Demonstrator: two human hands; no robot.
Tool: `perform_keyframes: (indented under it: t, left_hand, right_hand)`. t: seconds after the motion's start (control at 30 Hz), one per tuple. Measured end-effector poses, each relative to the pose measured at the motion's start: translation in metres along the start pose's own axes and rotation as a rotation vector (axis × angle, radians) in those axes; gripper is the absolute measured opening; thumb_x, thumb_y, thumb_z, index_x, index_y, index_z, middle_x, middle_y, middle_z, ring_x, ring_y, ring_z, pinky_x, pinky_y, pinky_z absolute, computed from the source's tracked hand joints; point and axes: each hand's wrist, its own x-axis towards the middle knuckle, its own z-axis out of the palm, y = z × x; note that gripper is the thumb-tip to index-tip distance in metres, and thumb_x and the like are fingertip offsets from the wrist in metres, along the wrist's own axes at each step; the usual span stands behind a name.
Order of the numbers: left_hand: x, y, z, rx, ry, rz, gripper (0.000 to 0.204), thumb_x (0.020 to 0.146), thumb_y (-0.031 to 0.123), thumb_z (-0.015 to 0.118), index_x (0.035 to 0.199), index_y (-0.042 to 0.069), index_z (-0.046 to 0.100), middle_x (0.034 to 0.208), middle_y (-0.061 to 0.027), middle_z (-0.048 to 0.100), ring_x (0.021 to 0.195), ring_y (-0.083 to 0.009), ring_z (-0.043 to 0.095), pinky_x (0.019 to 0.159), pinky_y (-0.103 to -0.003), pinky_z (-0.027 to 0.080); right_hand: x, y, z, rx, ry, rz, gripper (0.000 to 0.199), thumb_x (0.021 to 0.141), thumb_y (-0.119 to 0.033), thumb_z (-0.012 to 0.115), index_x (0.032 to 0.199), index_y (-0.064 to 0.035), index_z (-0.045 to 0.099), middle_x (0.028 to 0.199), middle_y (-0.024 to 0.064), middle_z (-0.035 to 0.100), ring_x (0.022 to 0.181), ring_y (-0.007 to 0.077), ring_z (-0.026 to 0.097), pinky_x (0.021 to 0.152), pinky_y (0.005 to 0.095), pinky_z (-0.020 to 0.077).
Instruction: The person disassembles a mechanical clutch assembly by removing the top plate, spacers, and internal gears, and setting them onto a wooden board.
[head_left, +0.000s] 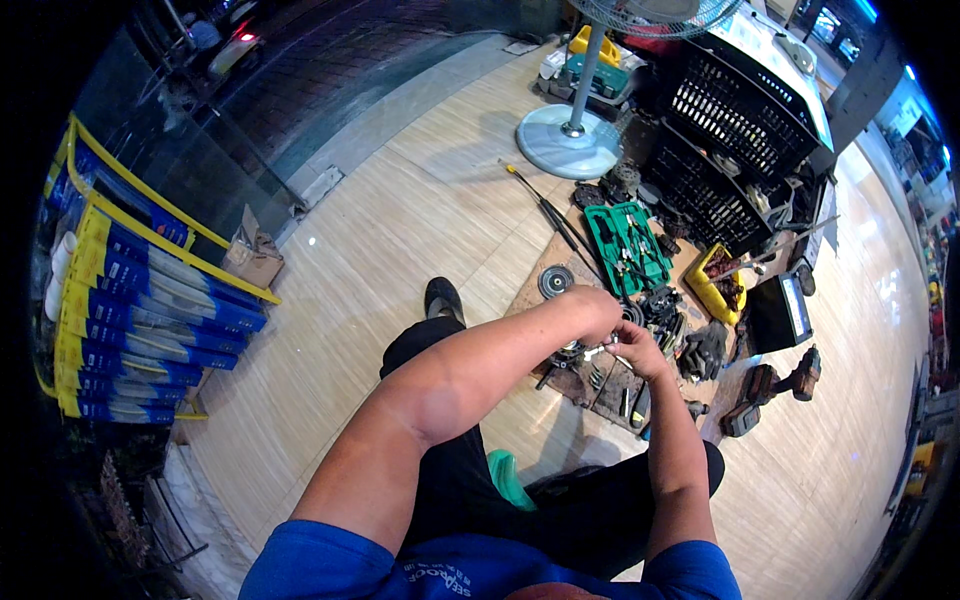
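Note:
My left hand (pixel 597 312) is bent over the work spot, back toward me, its fingers curled and mostly hidden. Right beside it, my right hand (pixel 638 350) has thumb and fingers pinched together. A small pale metal piece (pixel 597 352) shows at the fingertips; what each hand grips is too small to tell. Under and around them lie dark metal parts on a brown board (pixel 527 300). A round grooved metal wheel (pixel 555 281) rests just beyond my left hand. Farther off, a green tool case (pixel 628 245) lies open with tools in it.
To the right are dark gloves (pixel 704 350), a yellow tray (pixel 708 285) of parts, a black box (pixel 782 312) and a cordless power tool (pixel 765 390). Black crates (pixel 735 110) and a fan base (pixel 568 142) stand beyond. A rack of blue-yellow packages (pixel 140 320) stands left.

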Motion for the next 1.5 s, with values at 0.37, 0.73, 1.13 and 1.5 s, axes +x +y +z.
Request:
perform_keyframes:
  t: [0.37,0.73,1.13,1.5]
  left_hand:
    - [0.002,0.002,-0.005,0.009,-0.001,-0.001,0.037,0.088,0.033,0.071,0.117,0.01,0.069,0.116,-0.0155,0.071,0.11,-0.0334,0.067,0.09,-0.046,0.054]
    - [-0.002,0.006,-0.003,-0.007,0.043,-0.027,0.034,0.087,0.036,0.071,0.109,0.01,0.074,0.111,-0.0152,0.073,0.105,-0.0328,0.069,0.088,-0.046,0.056]
    - [0.0,0.002,0.001,-0.033,0.064,-0.015,0.033,0.087,0.035,0.074,0.105,0.007,0.075,0.107,-0.0124,0.074,0.102,-0.0312,0.07,0.082,-0.045,0.057]
    - [-0.005,0.004,0.002,-0.027,0.071,-0.03,0.033,0.085,0.037,0.075,0.105,0.011,0.076,0.106,-0.0112,0.075,0.101,-0.0307,0.071,0.082,-0.044,0.057]
  right_hand:
    - [0.003,0.0,-0.001,-0.078,0.123,-0.028,0.043,0.085,-0.005,0.078,0.123,-0.0009,0.059,0.111,0.0043,0.067,0.101,0.0144,0.064,0.09,0.0314,0.0529]
    - [0.001,-0.014,0.025,-0.588,0.462,-0.083,0.023,0.083,-0.012,0.077,0.098,0.0029,0.07,0.079,0.0042,0.067,0.071,0.0108,0.06,0.064,0.0284,0.0479]
    - [0.012,-0.021,0.041,-0.284,0.588,0.01,0.022,0.099,-0.018,0.057,0.103,0.002,0.065,0.07,0.0056,0.063,0.054,0.0117,0.058,0.045,0.0261,0.0442]
    - [0.012,-0.012,0.041,0.106,0.475,0.031,0.03,0.095,-0.011,0.055,0.122,-0.0009,0.06,0.093,0.0048,0.067,0.072,0.0131,0.063,0.057,0.0275,0.0488]
